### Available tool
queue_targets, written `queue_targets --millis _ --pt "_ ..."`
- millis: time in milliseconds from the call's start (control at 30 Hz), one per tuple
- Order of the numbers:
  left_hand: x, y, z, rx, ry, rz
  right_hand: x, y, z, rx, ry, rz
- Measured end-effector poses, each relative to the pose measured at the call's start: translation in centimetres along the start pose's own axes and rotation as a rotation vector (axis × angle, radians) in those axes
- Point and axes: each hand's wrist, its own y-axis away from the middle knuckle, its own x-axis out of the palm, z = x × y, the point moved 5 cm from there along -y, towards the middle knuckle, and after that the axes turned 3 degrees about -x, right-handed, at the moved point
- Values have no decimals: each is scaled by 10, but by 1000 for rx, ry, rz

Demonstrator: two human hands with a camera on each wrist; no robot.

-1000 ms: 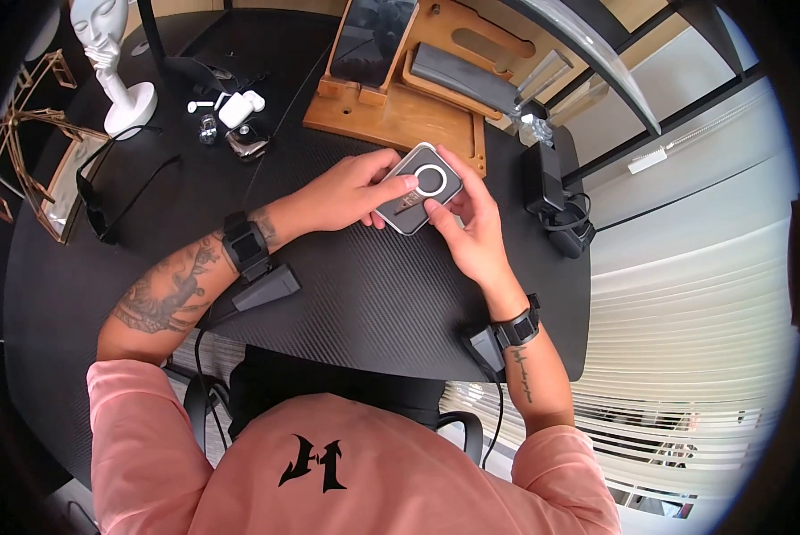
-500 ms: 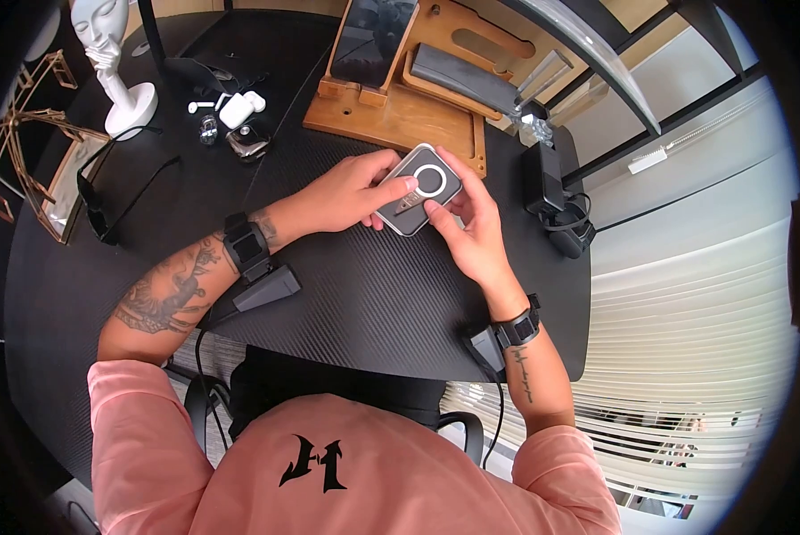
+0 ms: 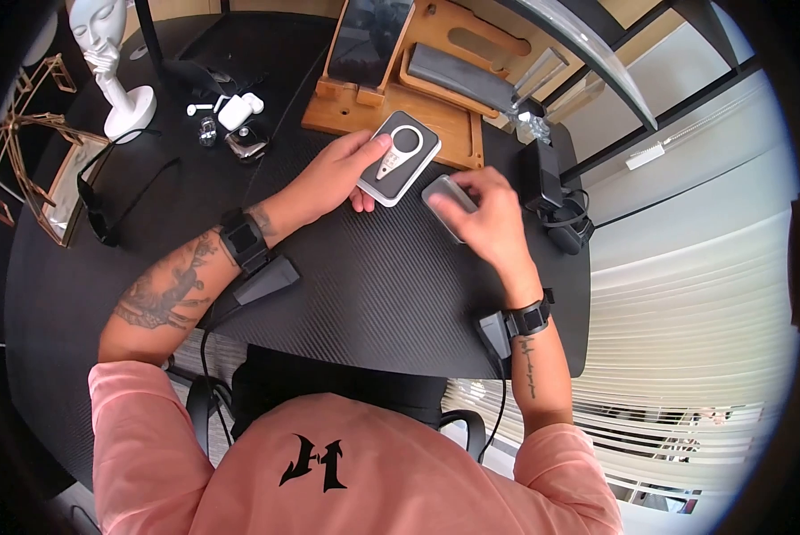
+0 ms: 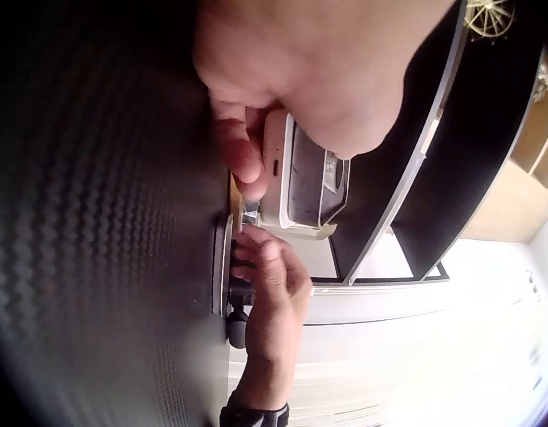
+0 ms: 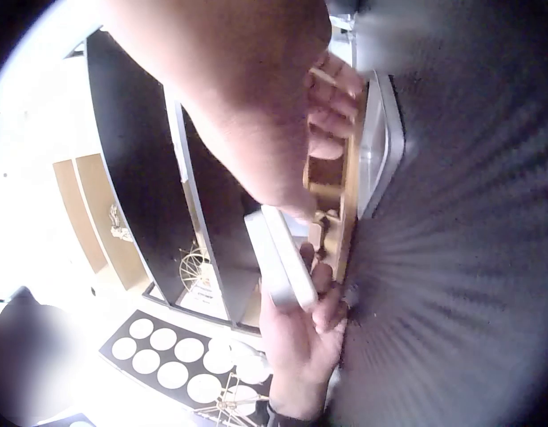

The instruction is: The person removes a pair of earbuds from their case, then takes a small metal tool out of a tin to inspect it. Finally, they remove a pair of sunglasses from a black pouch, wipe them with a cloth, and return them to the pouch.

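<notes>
In the head view, the left hand [image 3: 328, 183] holds a shallow white-rimmed box [image 3: 421, 160] with its thumb on top. Inside its dark bed lies a white ring with a pointed end [image 3: 389, 164]. The right hand [image 3: 492, 218] is over a clear, pale-edged lid [image 3: 438, 190] to the right of the box. In the right wrist view, that lid [image 5: 386, 147] lies flat on the black table, with the fingers bent loosely above it and not visibly pinching it. The box [image 5: 281, 258] is held clear of the table in the left hand [image 5: 300, 351].
A wooden stand [image 3: 337, 111] with a phone [image 3: 371, 45] is behind the hands. White earbuds and their case [image 3: 235, 111], sunglasses [image 3: 106, 218] and a white statue [image 3: 131, 111] are at the left. Black devices [image 3: 539, 178] stand at the right edge.
The clear lid has come away from the box and is down on the table at the right, with the right hand moved over it. The left hand has shifted slightly up and left with the box.
</notes>
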Motion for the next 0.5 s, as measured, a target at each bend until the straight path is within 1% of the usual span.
queue_targets --millis 33,67,200,267,300,367,433,500 --pt "-1 0 -1 -3 34 -13 4 3 7 -52 127 34" --pt "0 0 -1 -1 32 -13 7 6 8 22 175 113" --pt "-1 -1 1 3 30 24 8 6 2 1 202 45" --pt "0 -1 1 -7 10 49 6 4 -3 109 -13 70" --pt "1 -1 1 4 -11 66 4 2 -4 109 -13 67" --pt "2 1 -1 16 -34 83 -6 -1 -10 176 -40 -76" --pt "3 3 -1 -24 -83 125 -7 -2 -12 147 -35 -109" --pt "3 3 -1 -39 -94 112 -8 -3 -12 138 -131 -152"
